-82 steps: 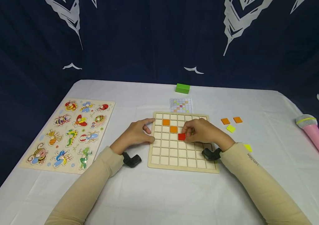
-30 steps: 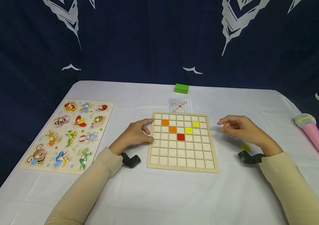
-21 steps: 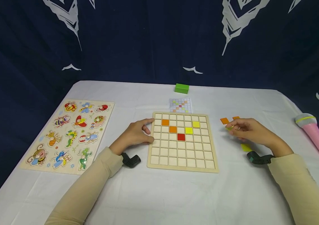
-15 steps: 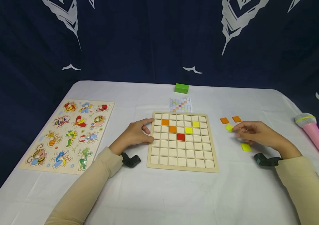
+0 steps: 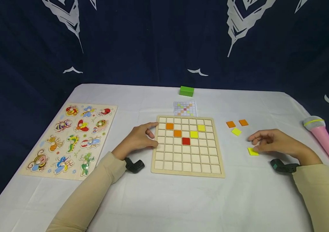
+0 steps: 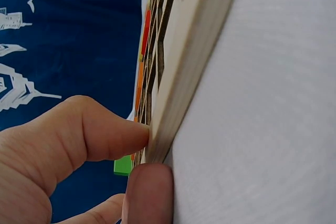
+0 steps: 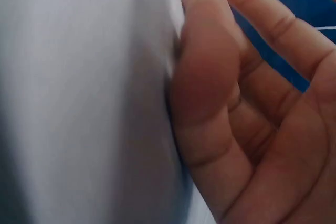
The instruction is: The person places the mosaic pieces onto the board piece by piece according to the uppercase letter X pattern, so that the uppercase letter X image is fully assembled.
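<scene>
A wooden grid board (image 5: 187,173) lies mid-table. Set in its squares are two orange tiles (image 5: 169,126), two yellow tiles (image 5: 194,134) and one red tile (image 5: 186,141). My left hand (image 5: 137,138) touches the board's left edge with thumb and finger spread apart; the left wrist view shows fingertips (image 6: 134,137) against that edge. Right of the board, my right hand (image 5: 280,143) is low over the cloth, fingers loosely bent. Its thumb tip overlaps a loose yellow tile (image 5: 251,151). The right wrist view shows the thumb (image 7: 205,72) close along the cloth.
Loose orange tiles (image 5: 230,124) and another yellow tile (image 5: 236,131) lie beyond the right hand. A printed pattern card (image 5: 185,108) and a green block (image 5: 186,91) are behind the board. An insect puzzle board (image 5: 79,141) lies left, a pink microphone (image 5: 328,145) far right.
My right hand has left the red tile in the board's grid and moved right, passing the farther loose tiles and coming down to the nearer yellow one. The left hand has stayed put.
</scene>
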Tool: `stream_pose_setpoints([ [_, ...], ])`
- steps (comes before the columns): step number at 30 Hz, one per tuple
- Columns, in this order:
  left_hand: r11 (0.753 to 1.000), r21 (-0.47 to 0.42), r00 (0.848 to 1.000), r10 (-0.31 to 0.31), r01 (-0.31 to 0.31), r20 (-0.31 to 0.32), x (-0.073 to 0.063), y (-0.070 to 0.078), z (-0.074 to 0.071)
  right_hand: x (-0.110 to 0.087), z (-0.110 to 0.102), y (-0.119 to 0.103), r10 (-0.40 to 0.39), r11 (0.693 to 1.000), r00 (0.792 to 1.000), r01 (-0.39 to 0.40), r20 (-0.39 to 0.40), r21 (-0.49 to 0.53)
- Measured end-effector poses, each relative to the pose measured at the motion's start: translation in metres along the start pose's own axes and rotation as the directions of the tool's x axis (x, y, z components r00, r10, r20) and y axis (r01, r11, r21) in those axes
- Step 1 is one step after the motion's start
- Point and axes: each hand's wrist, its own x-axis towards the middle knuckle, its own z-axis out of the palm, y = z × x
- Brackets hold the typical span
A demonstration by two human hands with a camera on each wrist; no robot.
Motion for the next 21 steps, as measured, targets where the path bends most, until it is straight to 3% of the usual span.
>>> stream_pose_setpoints([
  [11, 1.000, 0.000, 1.000, 0.004, -0.004, 0.007, -0.0005, 0.0002, 0.0000, -0.0052, -0.0015, 0.0024, 0.024, 0.999, 0.998, -0.023, 0.057, -0.025],
  [21, 1.000, -0.006, 1.000, 0.001, -0.001, 0.007, -0.0002, -0.0004, 0.0003, -0.0053, 0.0008, -0.0007, -0.005, 0.996, 0.999, 0.009, 0.054, -0.083],
])
